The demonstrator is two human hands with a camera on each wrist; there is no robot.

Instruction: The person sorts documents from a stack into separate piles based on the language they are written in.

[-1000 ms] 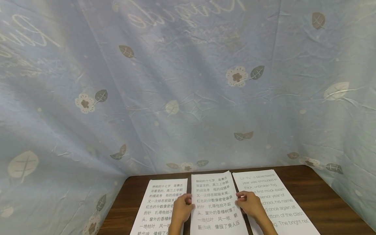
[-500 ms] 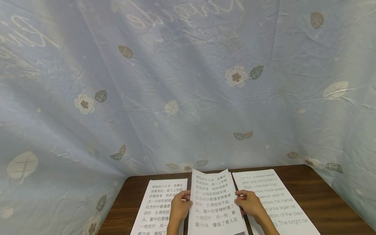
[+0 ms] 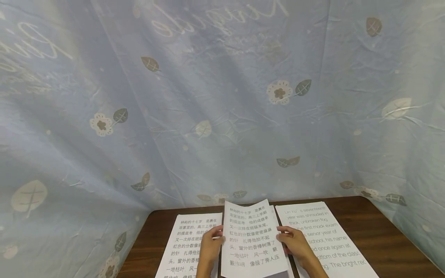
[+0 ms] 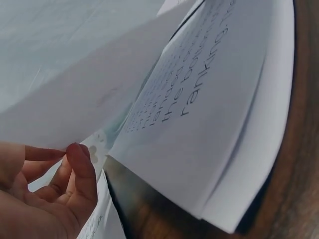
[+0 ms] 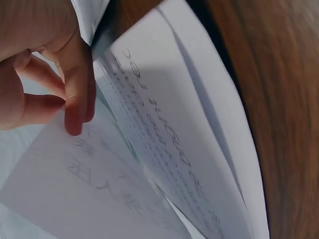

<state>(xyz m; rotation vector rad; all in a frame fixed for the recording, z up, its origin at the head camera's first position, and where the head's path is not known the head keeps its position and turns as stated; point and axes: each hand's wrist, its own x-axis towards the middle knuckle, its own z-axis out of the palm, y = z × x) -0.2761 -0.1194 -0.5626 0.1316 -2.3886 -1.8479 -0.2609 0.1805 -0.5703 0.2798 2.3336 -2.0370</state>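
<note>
Both hands hold one sheet of paper (image 3: 248, 239) printed with large Chinese characters, raised and bowed over the middle paper stack (image 4: 199, 164). My left hand (image 3: 210, 247) pinches its left edge between thumb and fingers. On the opposite edge, my right hand (image 3: 296, 244) has the same kind of pinch. Below the sheet, the wrist views show the stack's top page (image 5: 154, 94) with English print. Its near edges fan slightly apart. In the head view the raised sheet hides most of that stack.
To the left lies a paper stack (image 3: 185, 239) with Chinese print, partly behind my left hand. Another stack (image 3: 333, 239), printed in English, lies on the right. All rest on a dark brown wooden table (image 3: 386, 231). A pale blue patterned curtain (image 3: 222, 92) hangs behind the table.
The Chinese-printed sheet has risen off the middle stack and shifted slightly left and toward me, uncovering a strip of the stack at its right. Both hands keep their pinch.
</note>
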